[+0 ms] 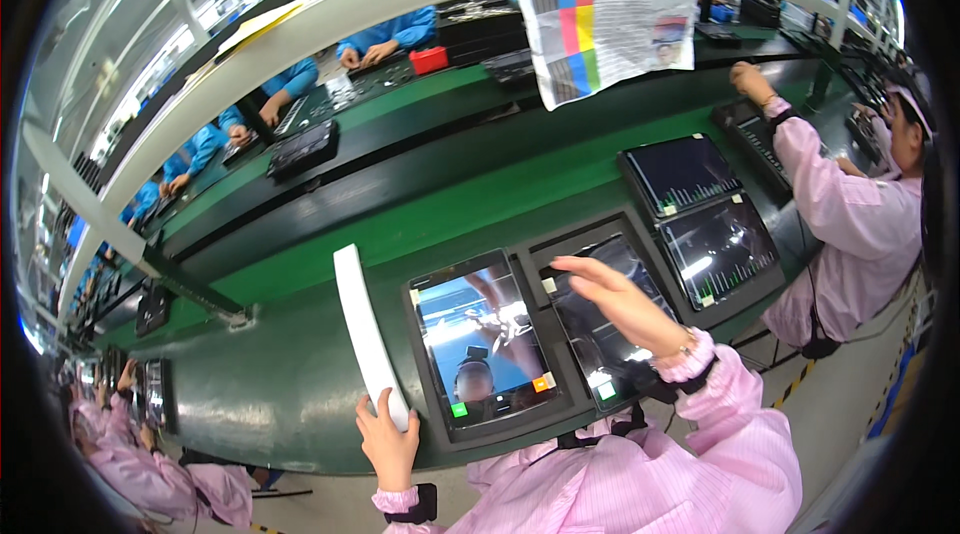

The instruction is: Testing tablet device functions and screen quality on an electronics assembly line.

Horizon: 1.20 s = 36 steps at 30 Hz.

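Observation:
My left hand (388, 442) is at the near end of a long white strip (364, 329), its thumb and fingers on either side of that end. The strip lies on the green bench. Just right of it, a tablet (478, 329) with a lit screen, a green patch and an orange patch rests in a black tray. My right hand (625, 309) is over a second, dark-screened tablet (608, 344) and hides part of it. Its fingers are stretched out, with nothing held in them. Whether the fingertips touch the screen I cannot tell.
Two more dark-screened tablets (715, 249) (680, 174) stand in trays to the right. Beyond them, a co-worker in pink (850, 174) reaches over the bench. A printed sheet (610, 19) hangs from the white rail. Workers in blue sleeves (400, 29) sit across the line.

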{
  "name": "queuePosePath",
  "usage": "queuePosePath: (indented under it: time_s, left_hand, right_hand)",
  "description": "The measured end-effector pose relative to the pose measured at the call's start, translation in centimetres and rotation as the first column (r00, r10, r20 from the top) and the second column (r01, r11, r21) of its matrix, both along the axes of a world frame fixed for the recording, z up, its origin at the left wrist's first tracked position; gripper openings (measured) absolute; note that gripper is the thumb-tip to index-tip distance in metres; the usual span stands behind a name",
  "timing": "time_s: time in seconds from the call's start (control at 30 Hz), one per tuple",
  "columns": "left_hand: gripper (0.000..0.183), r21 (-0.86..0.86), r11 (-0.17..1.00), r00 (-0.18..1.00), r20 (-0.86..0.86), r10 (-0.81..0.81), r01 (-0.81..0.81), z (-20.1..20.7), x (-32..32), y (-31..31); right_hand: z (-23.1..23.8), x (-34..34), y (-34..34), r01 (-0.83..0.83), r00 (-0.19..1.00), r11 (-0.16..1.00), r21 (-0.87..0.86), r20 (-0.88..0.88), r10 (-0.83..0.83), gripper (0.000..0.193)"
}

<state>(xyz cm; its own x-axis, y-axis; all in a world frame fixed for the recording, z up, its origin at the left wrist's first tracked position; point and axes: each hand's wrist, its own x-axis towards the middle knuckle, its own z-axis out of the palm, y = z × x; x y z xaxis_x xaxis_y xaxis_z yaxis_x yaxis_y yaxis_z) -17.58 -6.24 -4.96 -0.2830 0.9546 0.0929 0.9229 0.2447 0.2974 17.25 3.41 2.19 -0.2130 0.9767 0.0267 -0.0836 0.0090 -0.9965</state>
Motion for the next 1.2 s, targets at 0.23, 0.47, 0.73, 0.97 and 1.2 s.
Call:
queuePosePath:
  time_s: [0.23, 0.47, 0.73, 0.97, 1.2]
  left_hand:
    - [0.048, 0.364, 0.927, 0.979, 0.143, -0.146, 0.085, 3.5, 3.0, 1.4]
    - [0.046, 0.245, 0.782, 0.795, 0.063, -0.603, 0.573, 3.4, 15.3, 0.6]
    - [0.048, 0.163, 0.777, 0.783, 0.041, -0.620, 0.607, 1.7, 18.2, -0.2]
    - [0.067, 0.130, 0.781, 0.774, 0.112, -0.623, 0.610, 1.9, 18.4, -0.5]
    - [0.045, 0.375, 0.901, 0.899, 0.282, -0.335, 0.218, 0.3, 11.1, -0.7]
  right_hand:
    - [-2.0, 6.1, -4.7, 0.304, 0.951, 0.952, -0.034, -0.042, -0.306, 0.027]
    - [-5.3, 11.0, -6.3, 0.491, 0.848, 0.871, 0.015, 0.221, -0.482, 0.024]
    - [-6.1, 12.5, -6.7, 0.339, 0.608, 0.928, 0.151, 0.718, -0.339, 0.021]
    - [-7.7, 12.5, -5.6, 0.294, 0.739, 0.955, 0.027, 0.628, -0.245, 0.033]
    - [-7.1, 13.0, -5.0, 0.359, 0.896, 0.910, -0.208, 0.349, -0.274, 0.023]
